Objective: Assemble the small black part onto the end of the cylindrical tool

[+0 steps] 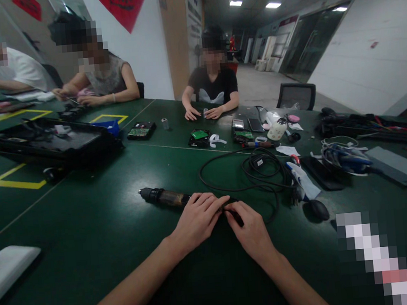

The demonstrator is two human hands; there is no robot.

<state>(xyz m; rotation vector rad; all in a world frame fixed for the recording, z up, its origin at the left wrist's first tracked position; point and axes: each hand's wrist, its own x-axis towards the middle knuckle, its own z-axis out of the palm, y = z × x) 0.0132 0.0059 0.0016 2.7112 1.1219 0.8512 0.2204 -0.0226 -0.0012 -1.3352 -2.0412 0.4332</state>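
A dark electric screwdriver (168, 197) lies across the green table with its metal tip to the left. My left hand (199, 215) is wrapped over the rear part of its body, hiding that end. Close beside it, my right hand (248, 225) pinches at the tail end of the tool, where a black cable seems to join. The fingertips cover the exact spot, so the join cannot be made out. Beyond my hands the black cable (224, 188) lies in loose loops on the table.
Black trays (60, 146) stand at the left. Hard drives (141, 130) and small parts lie ahead. Cluttered tools and a dark flat pad (321, 173) lie at the right. A white object (10, 269) is at the near left. Several people sit around the table.
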